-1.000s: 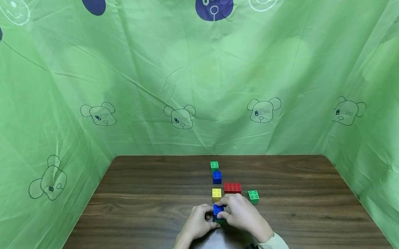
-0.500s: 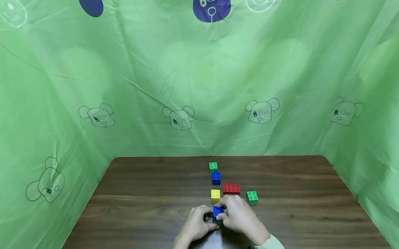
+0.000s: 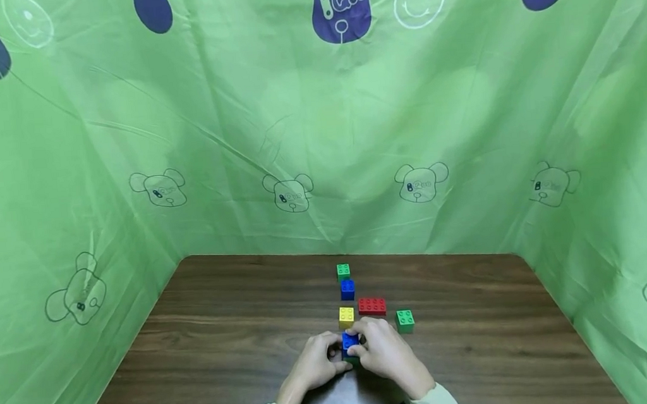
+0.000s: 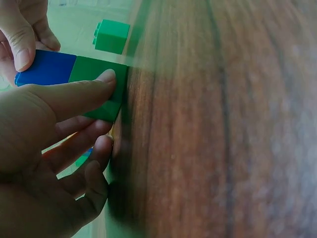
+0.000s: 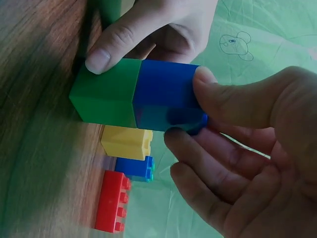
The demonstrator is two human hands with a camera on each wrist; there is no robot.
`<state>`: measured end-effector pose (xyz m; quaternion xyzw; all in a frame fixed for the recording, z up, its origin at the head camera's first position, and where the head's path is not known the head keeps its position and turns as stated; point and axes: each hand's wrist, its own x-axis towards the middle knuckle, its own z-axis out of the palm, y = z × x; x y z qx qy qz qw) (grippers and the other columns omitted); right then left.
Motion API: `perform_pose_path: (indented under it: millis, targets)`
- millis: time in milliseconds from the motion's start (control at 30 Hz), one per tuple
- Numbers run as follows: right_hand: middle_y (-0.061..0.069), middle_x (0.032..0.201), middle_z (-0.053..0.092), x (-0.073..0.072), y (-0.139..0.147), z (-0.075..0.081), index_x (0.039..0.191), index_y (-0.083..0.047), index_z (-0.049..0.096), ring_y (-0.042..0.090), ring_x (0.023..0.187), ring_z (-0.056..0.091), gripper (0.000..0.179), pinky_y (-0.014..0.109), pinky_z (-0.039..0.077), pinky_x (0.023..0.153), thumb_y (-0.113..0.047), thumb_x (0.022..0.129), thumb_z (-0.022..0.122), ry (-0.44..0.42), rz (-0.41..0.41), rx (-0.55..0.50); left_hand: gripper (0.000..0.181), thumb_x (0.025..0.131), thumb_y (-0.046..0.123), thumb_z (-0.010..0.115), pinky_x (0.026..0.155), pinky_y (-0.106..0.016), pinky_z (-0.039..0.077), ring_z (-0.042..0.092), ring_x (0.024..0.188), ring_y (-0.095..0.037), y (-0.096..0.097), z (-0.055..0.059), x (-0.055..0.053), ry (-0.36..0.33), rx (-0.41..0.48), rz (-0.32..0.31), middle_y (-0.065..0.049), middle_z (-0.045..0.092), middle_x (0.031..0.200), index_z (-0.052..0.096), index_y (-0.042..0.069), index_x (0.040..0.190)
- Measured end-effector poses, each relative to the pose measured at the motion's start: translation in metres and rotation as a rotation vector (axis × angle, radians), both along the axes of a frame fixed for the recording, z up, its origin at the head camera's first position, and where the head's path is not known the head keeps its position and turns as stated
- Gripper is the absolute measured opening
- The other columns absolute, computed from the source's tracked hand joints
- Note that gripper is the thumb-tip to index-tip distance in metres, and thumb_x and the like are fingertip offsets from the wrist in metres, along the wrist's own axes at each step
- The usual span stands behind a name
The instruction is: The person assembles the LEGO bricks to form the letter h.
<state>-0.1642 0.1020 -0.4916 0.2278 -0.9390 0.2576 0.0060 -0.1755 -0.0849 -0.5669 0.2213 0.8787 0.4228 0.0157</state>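
A blue toy brick (image 5: 166,84) sits on top of a green toy brick (image 5: 106,96), the pair upright on the table and their faces meeting at an even seam. My left hand (image 3: 313,362) grips the green brick low down, its thumb across the near side in the left wrist view. With thumb and fingers, my right hand (image 3: 385,351) pinches the upper part of the blue brick. Just beyond the stack stands a yellow brick (image 3: 346,317). In the head view the hands cover part of both held bricks.
A long red brick (image 3: 372,306) lies behind the right hand, with another green brick (image 3: 405,321) to its right. Farther back stand a second blue brick (image 3: 347,289) and one more green brick (image 3: 343,271). Green cloth (image 3: 317,126) hangs behind the wooden table (image 3: 225,324).
The head view has shifted slightly, so the bricks and hands appear a little farther left. Both hands keep the same hold on the stacked bricks.
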Motion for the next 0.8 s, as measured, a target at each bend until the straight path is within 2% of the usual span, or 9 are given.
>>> perform_pose_path:
  millis: [167,333,500,667,800]
  targets:
    - [0.0,0.097,0.071,-0.001,0.003,-0.003,0.104,-0.009,0.076,0.017,0.082,0.066,0.023,0.027,0.052,0.066,-0.022,0.086,0.082,0.023,0.031,-0.014,0.024,0.078,0.018,0.088,0.064,-0.018,0.042,0.054,0.073,-0.008,0.0,0.001,0.001,0.0,-0.019,-0.002,-0.001,0.061,0.084,0.072,0.016,0.096]
    - [-0.001,0.102,0.072,-0.002,0.009,-0.004,0.108,-0.011,0.074,0.017,0.086,0.069,0.025,0.026,0.053,0.067,-0.025,0.088,0.08,0.05,0.073,-0.005,0.028,0.08,0.019,0.087,0.066,-0.019,0.041,0.053,0.077,-0.009,0.001,0.005,0.004,0.007,-0.028,-0.011,0.0,0.061,0.088,0.071,0.014,0.103]
    - [-0.001,0.104,0.072,-0.003,0.012,-0.006,0.111,-0.011,0.073,0.016,0.086,0.069,0.026,0.025,0.053,0.067,-0.025,0.09,0.078,0.059,0.11,-0.008,0.027,0.083,0.025,0.084,0.067,-0.019,0.041,0.053,0.078,-0.01,-0.001,0.007,0.005,0.03,-0.034,-0.032,-0.002,0.06,0.088,0.069,0.018,0.105]
    - [-0.001,0.11,0.073,-0.005,0.016,-0.003,0.118,-0.012,0.072,0.017,0.092,0.07,0.031,0.027,0.055,0.073,-0.031,0.093,0.074,0.027,0.139,-0.015,0.023,0.085,0.024,0.083,0.068,-0.019,0.042,0.054,0.078,-0.011,-0.003,0.007,0.004,0.028,-0.032,-0.05,-0.004,0.059,0.087,0.066,0.019,0.1]
    - [0.002,0.12,0.072,-0.014,0.028,0.004,0.126,-0.013,0.07,0.018,0.101,0.071,0.038,0.034,0.058,0.081,-0.037,0.096,0.069,0.02,0.105,-0.032,0.024,0.084,0.023,0.084,0.07,-0.019,0.044,0.054,0.08,-0.01,-0.004,0.008,0.003,-0.001,-0.022,-0.052,-0.002,0.06,0.089,0.067,0.019,0.1]
